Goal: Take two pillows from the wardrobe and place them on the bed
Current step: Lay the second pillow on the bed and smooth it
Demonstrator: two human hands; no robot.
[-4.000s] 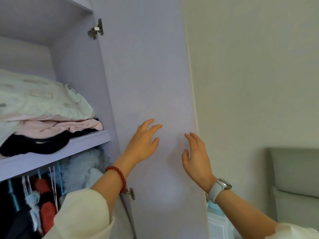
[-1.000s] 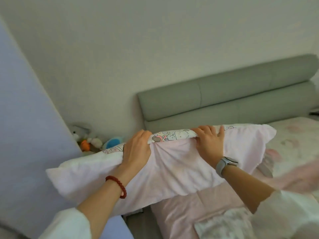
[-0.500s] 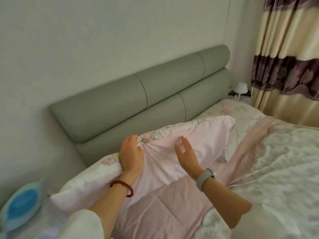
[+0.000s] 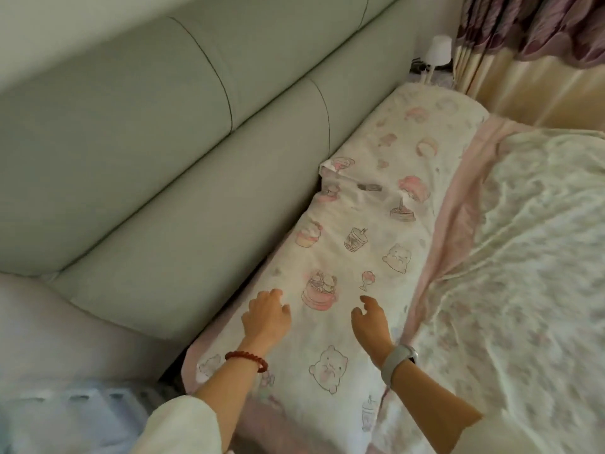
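A white cotton pillow printed with pink cartoon bears and cakes [image 4: 343, 283] lies flat on the bed, along the grey-green padded headboard [image 4: 170, 152]. The left hand [image 4: 266, 317] and right hand [image 4: 371, 322] are over its near half, fingers loosely spread, grasping nothing. A second matching pillow [image 4: 422, 126] lies just beyond it.

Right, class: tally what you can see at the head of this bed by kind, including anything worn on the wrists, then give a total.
Cartoon-print pillows: 2 (near pillow, far pillow)
Green headboard: 1
Floral quilt: 1
White lamp: 1
Red bead bracelet: 1
White wristwatch: 1
Total: 7
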